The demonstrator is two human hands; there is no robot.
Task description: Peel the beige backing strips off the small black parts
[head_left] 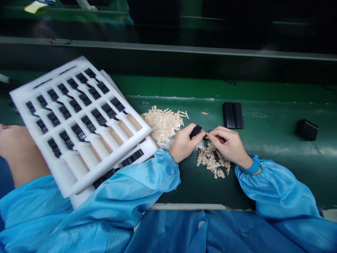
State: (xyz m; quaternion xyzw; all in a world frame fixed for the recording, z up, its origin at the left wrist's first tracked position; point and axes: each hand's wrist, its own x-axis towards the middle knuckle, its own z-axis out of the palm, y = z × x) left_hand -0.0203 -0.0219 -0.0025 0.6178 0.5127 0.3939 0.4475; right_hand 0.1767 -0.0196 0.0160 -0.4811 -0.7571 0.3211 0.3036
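My left hand (pixel 183 143) is closed round a small black part (pixel 196 131), held between thumb and fingers just above the green mat. My right hand (pixel 228 144) pinches a tiny tan strip (pixel 207 134) against the end of that black part. Below the two hands lies a small heap of tan strips mixed with black pieces (pixel 213 161). A larger pile of tan strips (pixel 163 122) lies just behind my left hand.
A white foam tray (pixel 65 165) with rows of black parts in its slots leans over my left forearm, with another tray under it. A row of black parts (pixel 233 115) and a single black block (pixel 306 129) sit further right on the green mat (pixel 276 112).
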